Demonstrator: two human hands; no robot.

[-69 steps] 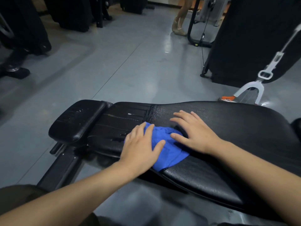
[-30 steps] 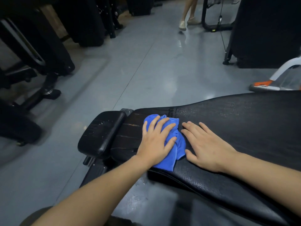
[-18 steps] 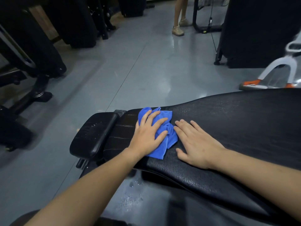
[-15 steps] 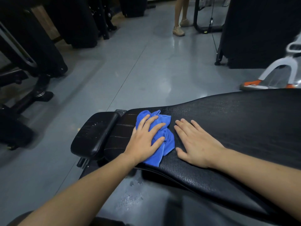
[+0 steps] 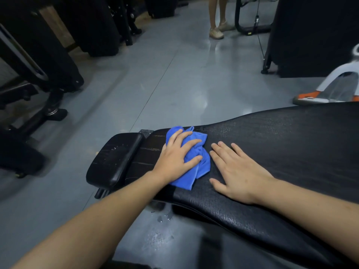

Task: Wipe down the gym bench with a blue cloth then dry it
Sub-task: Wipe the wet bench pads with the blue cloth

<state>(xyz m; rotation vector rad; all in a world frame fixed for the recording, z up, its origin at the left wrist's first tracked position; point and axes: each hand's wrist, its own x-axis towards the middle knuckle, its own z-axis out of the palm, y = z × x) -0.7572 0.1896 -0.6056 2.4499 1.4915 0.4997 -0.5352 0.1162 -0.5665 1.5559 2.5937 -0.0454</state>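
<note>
- Head view: black padded gym bench point(image 5: 281, 144) runs from centre frame out toward 4 o'clock, with a smaller separate pad point(image 5: 114, 158) at its 9 o'clock end.
- Blue cloth point(image 5: 196, 167) lies crumpled on the bench's narrow end, just right of that small pad.
- Left hand point(image 5: 175, 158) presses flat on the cloth, fingers spread and straight, pointing toward 1 o'clock.
- Right hand point(image 5: 237, 171) rests palm-down on bare padding just beside the cloth at its 3 o'clock side, fingers extended, gripping nothing.
- Water drops point(image 5: 165, 217) spot the grey floor point(image 5: 174, 78) under the bench.
- Another person's legs point(image 5: 216, 18) stand at 12 o'clock; dark machines point(image 5: 38, 55) fill 10 o'clock.
- No containers show here.
</note>
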